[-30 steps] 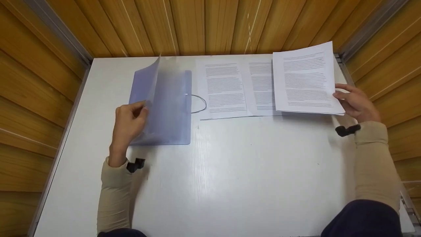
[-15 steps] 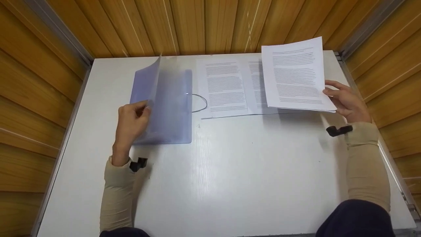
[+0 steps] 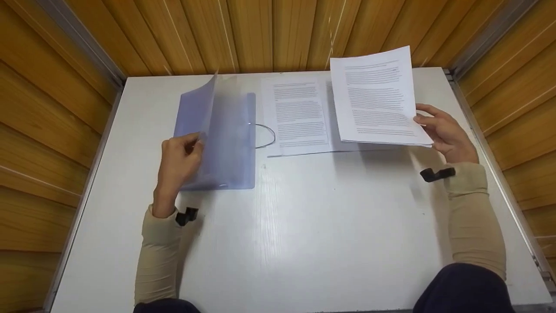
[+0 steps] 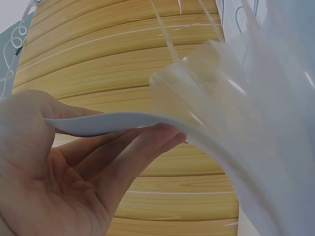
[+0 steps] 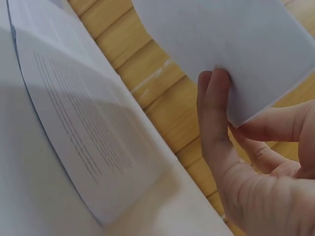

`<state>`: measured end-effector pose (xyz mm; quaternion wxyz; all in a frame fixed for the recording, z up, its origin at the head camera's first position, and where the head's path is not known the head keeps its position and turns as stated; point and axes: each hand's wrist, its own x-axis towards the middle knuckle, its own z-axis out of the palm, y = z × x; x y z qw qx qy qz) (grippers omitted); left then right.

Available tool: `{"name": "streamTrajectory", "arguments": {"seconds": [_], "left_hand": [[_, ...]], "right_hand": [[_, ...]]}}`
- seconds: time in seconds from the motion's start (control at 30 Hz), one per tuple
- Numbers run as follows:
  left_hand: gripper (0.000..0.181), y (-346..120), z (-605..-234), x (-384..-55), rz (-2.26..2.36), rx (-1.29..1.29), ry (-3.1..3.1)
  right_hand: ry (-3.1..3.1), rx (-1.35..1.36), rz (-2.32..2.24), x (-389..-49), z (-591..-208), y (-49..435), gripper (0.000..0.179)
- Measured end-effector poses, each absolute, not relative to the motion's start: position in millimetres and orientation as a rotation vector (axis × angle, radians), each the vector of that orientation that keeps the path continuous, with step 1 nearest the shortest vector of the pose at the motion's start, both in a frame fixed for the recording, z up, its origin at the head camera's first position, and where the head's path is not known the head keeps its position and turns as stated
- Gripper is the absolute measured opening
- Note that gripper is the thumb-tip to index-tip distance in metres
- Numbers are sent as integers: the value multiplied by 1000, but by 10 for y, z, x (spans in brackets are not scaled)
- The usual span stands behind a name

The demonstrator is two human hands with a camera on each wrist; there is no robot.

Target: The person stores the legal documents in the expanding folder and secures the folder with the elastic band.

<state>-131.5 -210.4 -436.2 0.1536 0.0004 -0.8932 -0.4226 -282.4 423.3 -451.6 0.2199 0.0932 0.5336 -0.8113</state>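
On the left of the table lies a translucent blue folder point(image 3: 232, 143), its cover raised and bent upward. My left hand point(image 3: 179, 158) pinches the raised cover between thumb and fingers; the left wrist view shows the cover's curved edge point(image 4: 118, 120) in that grip, with clear plastic sleeves point(image 4: 197, 83) fanned beside it. Over the table at the right, my right hand point(image 3: 449, 134) holds a few printed sheets point(image 3: 378, 95) by their lower right edge, thumb in front. In the right wrist view the fingers point(image 5: 216, 108) press against the back of these sheets point(image 5: 236, 44).
A printed page point(image 3: 299, 115) lies flat right of the folder, beside more paper partly covered by the held sheets. A thin elastic loop point(image 3: 273, 134) sticks out from the folder's right edge. Wood-patterned walls point(image 3: 269, 34) stand behind and beside the white table point(image 3: 325, 243).
My right hand has carried the printed sheets leftward and slightly up, over the paper on the table. The left hand keeps its pinch on the folder cover, barely shifted.
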Motion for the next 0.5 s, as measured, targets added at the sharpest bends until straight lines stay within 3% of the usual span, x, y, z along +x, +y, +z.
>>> {"name": "streamTrajectory", "arguments": {"seconds": [0.33, 0.5], "left_hand": [[19, -2047, -4363, -1348, -1227, -10, -2550], [26, -2020, -4369, -1366, -1227, -30, -2549]], "right_hand": [[1421, 159, -2323, -2820, -4446, 3854, 40], [1407, 107, -2323, -2803, -4422, 3680, 38]]}}
